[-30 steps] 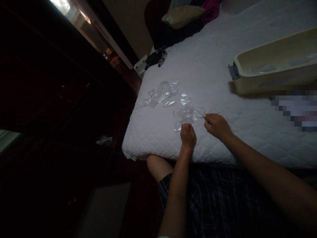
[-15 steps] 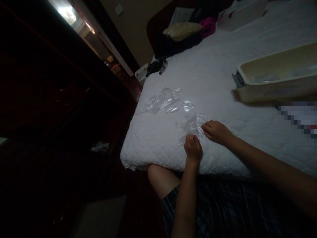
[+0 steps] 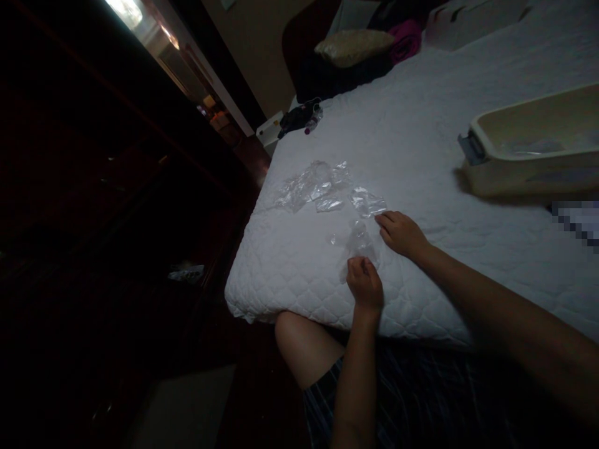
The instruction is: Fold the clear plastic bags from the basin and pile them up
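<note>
My left hand [image 3: 364, 284] is closed, its fingers gripping the near end of a thin clear plastic bag [image 3: 360, 238] that lies crumpled on the white quilted bed. Farther up and to the right, my right hand [image 3: 401, 234] has its fingers drawn together at the lower right edge of a second clear plastic bag [image 3: 367, 201]; the exact grip is hard to make out in the dim light. Beyond them, a loose spread of more clear plastic [image 3: 309, 187] covers part of the bed, with a small flat piece [image 3: 329, 204] at its near side.
On the right of the bed stands a long cream plastic bin [image 3: 528, 171] with a grey latch and some clear plastic inside. A tan pillow-like bundle [image 3: 354, 48], magenta cloth [image 3: 405, 41] and a pale box [image 3: 472, 25] sit at the back. The bed's edge [image 3: 241, 274] drops off at left.
My right hand has left the nearer bag and moved up to the edge of the second one, which now looks more spread out. My left hand keeps hold of its bag. The view has shifted slightly.
</note>
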Tool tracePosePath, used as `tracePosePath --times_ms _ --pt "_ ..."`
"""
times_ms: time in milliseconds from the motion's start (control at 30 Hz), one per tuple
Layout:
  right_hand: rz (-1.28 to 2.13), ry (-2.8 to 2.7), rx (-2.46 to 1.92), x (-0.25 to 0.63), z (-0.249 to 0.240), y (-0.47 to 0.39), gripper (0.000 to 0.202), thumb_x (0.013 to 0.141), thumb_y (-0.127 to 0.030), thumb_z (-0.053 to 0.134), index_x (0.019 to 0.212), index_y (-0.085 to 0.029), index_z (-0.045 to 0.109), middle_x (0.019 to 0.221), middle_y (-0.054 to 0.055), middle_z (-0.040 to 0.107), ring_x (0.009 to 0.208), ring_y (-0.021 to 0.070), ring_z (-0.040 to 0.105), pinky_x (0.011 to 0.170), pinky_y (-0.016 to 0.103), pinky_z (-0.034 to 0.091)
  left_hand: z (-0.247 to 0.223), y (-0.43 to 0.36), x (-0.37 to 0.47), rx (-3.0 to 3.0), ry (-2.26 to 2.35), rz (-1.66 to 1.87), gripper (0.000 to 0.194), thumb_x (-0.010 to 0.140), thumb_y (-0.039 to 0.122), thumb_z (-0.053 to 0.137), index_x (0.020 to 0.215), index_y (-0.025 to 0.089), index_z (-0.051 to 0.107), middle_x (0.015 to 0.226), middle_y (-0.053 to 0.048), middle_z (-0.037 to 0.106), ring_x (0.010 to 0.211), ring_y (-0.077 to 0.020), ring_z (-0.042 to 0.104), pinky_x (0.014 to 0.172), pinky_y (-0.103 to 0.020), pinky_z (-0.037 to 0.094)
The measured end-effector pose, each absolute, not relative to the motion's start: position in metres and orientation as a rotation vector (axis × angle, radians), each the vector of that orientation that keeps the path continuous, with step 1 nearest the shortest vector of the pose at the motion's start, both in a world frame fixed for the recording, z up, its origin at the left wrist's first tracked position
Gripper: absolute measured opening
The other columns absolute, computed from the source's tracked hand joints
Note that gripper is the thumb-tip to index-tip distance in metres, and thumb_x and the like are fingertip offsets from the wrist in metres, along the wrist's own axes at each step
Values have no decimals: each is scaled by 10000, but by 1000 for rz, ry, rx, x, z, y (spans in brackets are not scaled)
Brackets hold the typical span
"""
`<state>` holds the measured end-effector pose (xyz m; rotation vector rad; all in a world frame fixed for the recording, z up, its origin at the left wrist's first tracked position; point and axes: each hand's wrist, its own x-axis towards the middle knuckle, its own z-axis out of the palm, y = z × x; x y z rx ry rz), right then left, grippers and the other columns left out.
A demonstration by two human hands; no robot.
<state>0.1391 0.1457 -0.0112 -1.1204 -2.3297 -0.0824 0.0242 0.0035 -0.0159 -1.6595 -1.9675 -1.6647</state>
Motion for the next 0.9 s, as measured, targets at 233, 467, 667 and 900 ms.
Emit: tracePosePath --times_ms 233,467,667,900 --pt "35 -2198 -1104 156 -17 121 410 855 -181 423 1222 -67 567 1218 189 618 1108 278 573 922 419 464 -10 -3 25 -1735 -2039 -1682 164 961 260 404 943 181 547 817 -54 606 717 -143 584 656 -251 478" --pt "90 -2082 -916 179 -13 71 382 851 -236 512 1218 -140 563 1116 155 640 1024 267 613 887 431 518 -4 -5 30 -1811 -2092 -1662 193 946 253 423 920 174 598 823 -54 644 744 -146 608 693 -247 488" --pt "91 -2204 -713 184 -9 48 493 789 -326 622 1246 -153 561 1148 163 635 1022 284 620 851 443 531 -7 -14 37 -1939 -2011 -1725 218 948 258 424 913 175 622 819 -60 660 745 -152 624 693 -254 497" --pt "109 -2279 -593 177 -8 52 503 766 -318 611 1229 -127 574 1100 170 665 990 283 634 827 449 528 6 -20 39 -1985 -1781 -1825 226 953 261 419 911 173 623 791 -55 656 725 -147 628 666 -255 508"
